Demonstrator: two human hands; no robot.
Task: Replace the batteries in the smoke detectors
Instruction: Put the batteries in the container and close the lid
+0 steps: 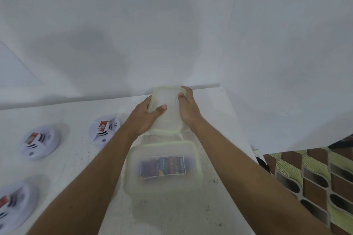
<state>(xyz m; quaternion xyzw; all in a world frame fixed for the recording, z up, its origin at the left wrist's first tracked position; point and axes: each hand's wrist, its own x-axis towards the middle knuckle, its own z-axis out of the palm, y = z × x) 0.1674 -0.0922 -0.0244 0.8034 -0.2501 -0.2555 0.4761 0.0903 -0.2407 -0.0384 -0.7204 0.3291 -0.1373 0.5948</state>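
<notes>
— Where are the smoke detectors [104, 129]?

— Three of them lie on the left part of the white table [219, 139], well apart from both hands. Each is a round white disc lying flat, with a red-and-white label across its middle. On the one nearest the hands, the label's long side runs from near left to far right. The writing is too blurred to read.

— And the batteries [163, 166]?

— They are inside the near box [131, 160], a translucent box with a pale green rim and its lid on, between the forearms. Its long axis runs left to right. The batteries lie flat, side by side in one row, each with its length running away from the person. Their wrappers are dark with print that is not legible.

— What do the hands hold?

— The far box [170, 101], of the same kind, just beyond the near one and close to the wall [172, 25]. Its long axis runs away from the person. The left hand [145, 118] grips its left side, thumb pressed on top, the other fingers hidden round the edge. The right hand [189, 108] grips the right side, thumb on top, fingers [185, 90] curled over the far corner.

— Does it rest on the table?

— I cannot tell.
</notes>
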